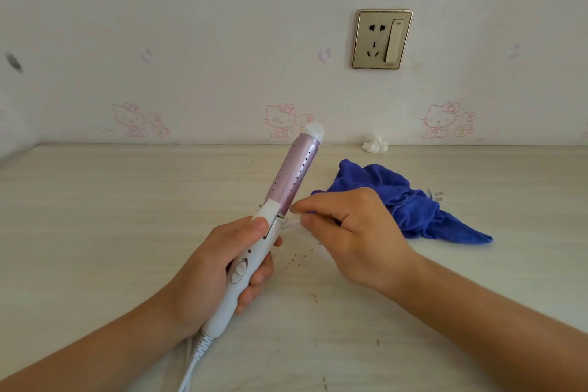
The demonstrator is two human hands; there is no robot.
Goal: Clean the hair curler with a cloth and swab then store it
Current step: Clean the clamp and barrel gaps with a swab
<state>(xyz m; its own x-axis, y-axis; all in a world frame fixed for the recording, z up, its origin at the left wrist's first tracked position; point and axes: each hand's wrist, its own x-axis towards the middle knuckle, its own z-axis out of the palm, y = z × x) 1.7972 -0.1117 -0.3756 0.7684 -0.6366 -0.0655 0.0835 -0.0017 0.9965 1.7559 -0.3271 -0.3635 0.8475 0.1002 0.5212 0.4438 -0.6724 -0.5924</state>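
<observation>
Our left hand wraps the white handle of the hair curler, its barrel tilted up over the table. Our right hand pinches a swab, mostly hidden by our fingertips, at the barrel's base. Its cord runs out of frame. Behind lies the blue cloth, half covering a plug.

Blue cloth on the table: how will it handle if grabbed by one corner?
The blue cloth lies crumpled in soft folds, so it is likely floppy, draping when lifted. It looks like thin terry, probably light. Pushed, it would likely bunch, not slide.
</observation>
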